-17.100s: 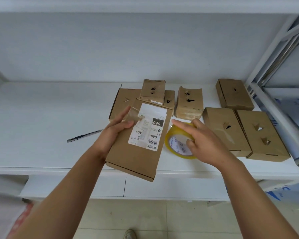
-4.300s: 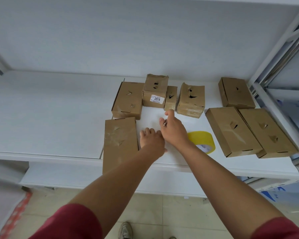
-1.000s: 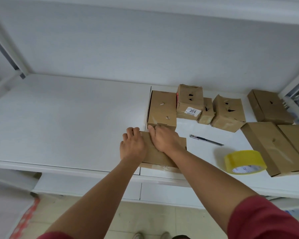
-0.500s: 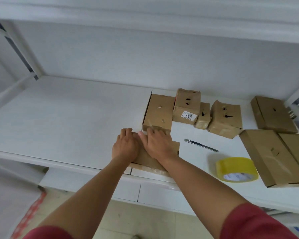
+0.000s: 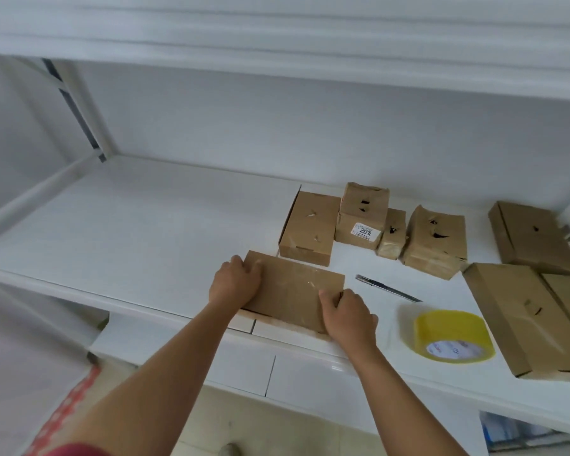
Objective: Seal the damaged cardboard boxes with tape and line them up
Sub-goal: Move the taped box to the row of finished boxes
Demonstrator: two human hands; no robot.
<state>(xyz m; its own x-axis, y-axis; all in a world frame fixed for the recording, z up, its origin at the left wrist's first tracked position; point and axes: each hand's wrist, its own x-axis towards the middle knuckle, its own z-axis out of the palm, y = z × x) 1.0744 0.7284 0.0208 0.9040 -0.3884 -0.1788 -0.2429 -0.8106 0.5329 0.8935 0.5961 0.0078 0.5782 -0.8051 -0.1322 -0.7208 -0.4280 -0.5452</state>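
A flat cardboard box with clear tape across its top (image 5: 295, 291) lies at the front edge of the white shelf (image 5: 139, 232). My left hand (image 5: 234, 280) grips its left end, fingers curled over the far corner. My right hand (image 5: 348, 315) grips its right end. A roll of yellow tape (image 5: 451, 335) lies to the right of my right hand. A utility knife (image 5: 387, 287) lies just behind the roll.
Behind the held box stand several torn boxes: a flat one (image 5: 308, 227), a labelled one (image 5: 362, 215), a small one (image 5: 392, 233) and a crumpled one (image 5: 436, 240). More flat boxes (image 5: 520, 311) lie at the right. The shelf post (image 5: 79, 106) rises at back left.
My hands have moved apart from the box's left part to its two ends. The box now lies crosswise and further left along the front edge.
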